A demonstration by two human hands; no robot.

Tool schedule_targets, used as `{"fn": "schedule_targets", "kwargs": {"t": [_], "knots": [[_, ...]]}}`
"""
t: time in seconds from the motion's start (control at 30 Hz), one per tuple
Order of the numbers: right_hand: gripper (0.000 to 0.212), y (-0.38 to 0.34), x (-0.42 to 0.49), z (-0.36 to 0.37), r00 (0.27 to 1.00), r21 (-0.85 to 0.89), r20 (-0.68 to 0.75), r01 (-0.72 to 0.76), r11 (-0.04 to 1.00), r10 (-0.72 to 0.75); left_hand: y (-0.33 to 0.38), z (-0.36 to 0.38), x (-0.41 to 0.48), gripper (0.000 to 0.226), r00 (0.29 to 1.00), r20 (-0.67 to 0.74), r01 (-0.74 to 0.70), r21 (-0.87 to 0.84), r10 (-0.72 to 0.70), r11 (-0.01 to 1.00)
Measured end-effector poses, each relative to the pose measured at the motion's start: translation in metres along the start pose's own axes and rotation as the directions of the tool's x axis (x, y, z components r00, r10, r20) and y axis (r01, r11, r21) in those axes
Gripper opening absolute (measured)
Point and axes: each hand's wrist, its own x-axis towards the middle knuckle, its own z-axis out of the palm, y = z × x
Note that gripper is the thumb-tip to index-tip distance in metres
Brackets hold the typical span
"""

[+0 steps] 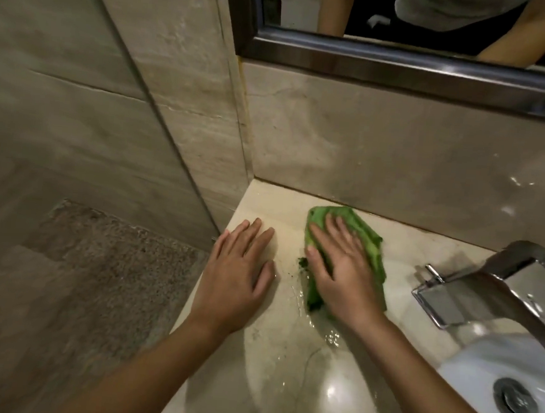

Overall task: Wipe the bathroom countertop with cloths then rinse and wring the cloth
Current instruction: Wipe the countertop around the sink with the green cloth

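Head view, looking down. Pressing a green cloth (370, 246) onto the pale stone worktop (277, 399) with the right hand (341, 270): palm flat, fingers straight and slightly spread, curled round nothing, simply bearing down on the fabric. Spread out under that palm toward the back of the worktop, close to the stone wall (400, 144), bunched and darker along the near edge by the wrist. Some blur around that hand and the cloth.

Resting the left hand (239, 275) flat on bare stone just beside the cloth, not touching it, fingers straight and together, holding nothing, near the worktop's left edge.

Wet in front of the cloth, with a shallow puddle (329, 334) glinting between the two forearms.

To the right, a chrome faucet (493, 282) reaching over a white basin (475, 382) with a metal drain (515, 401). Above the wall, a dark-framed mirror (406, 67) reflecting arms and a grey shirt. To the left, below the worktop, a speckled floor (96, 274).
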Motion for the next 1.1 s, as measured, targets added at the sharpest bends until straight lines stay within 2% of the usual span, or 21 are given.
{"fn": "schedule_targets", "kwargs": {"t": [0.07, 0.13, 0.27, 0.37, 0.43, 0.5, 0.63, 0.7, 0.77, 0.83, 0.93, 1.1], "knots": [[0.044, 0.007, -0.015, -0.003, 0.999, 0.026, -0.005, 0.039, 0.999, -0.039, 0.001, -0.001, 0.0, 0.053, 1.0, -0.002, 0.003, -0.004, -0.003, 1.0], [0.034, 0.02, -0.025, -0.015, 0.999, 0.059, -0.04, 0.003, 0.998, -0.001, 0.001, -0.001, 0.0, 0.053, 1.0, -0.006, 0.015, -0.012, -0.015, 1.0], [0.044, 0.031, 0.008, -0.017, 0.994, 0.007, -0.104, -0.019, 1.0, 0.02, -0.001, 0.002, -0.001, 0.054, 1.0, -0.019, 0.01, -0.006, -0.01, 1.0], [0.05, 0.012, 0.019, -0.003, 0.995, -0.038, -0.032, 0.089, 0.995, -0.09, -0.001, 0.002, 0.0, 0.054, 1.0, -0.027, 0.009, -0.016, -0.01, 1.0], [0.049, 0.008, -0.001, -0.003, 0.982, -0.021, 0.072, 0.177, 0.984, -0.175, -0.001, 0.001, 0.0, 0.055, 1.0, -0.02, 0.012, -0.034, -0.012, 0.999], [0.048, 0.013, -0.029, -0.011, 0.966, 0.032, 0.103, 0.233, 0.972, -0.235, -0.001, 0.0, 0.0, 0.055, 1.0, -0.029, 0.008, -0.062, -0.01, 0.998], [0.053, 0.031, -0.045, -0.024, 0.994, 0.107, -0.001, 0.109, 0.988, -0.11, -0.003, -0.007, -0.004, 0.049, 0.995, -0.1, -0.001, -0.158, -0.015, 0.988], [0.057, 0.029, -0.031, -0.02, 0.998, 0.119, -0.049, 0.042, 0.992, -0.036, -0.01, -0.014, -0.008, 0.049, 0.992, -0.123, 0.004, -0.081, -0.014, 0.997], [0.055, 0.017, -0.015, -0.014, 0.994, 0.189, -0.091, -0.04, 0.981, 0.058, -0.019, -0.019, -0.01, 0.057, 0.999, -0.053, -0.005, 0.073, 0.009, 0.997], [0.048, 0.005, -0.003, -0.007, 0.99, 0.301, -0.104, -0.064, 0.951, 0.1, -0.026, -0.017, -0.012, 0.068, 0.999, 0.039, 0.003, 0.062, -0.005, 0.998], [0.044, 0.004, -0.003, 0.001, 0.993, 0.152, -0.115, 0.036, 0.988, -0.019, -0.028, -0.011, -0.012, 0.072, 0.997, 0.067, 0.049, -0.068, -0.044, 0.997], [0.049, 0.011, 0.013, -0.001, 0.994, -0.076, -0.109, 0.0, 0.997, -0.008, -0.032, -0.007, -0.012, 0.067, 0.998, 0.032, 0.055, -0.113, -0.052, 0.992]]}}
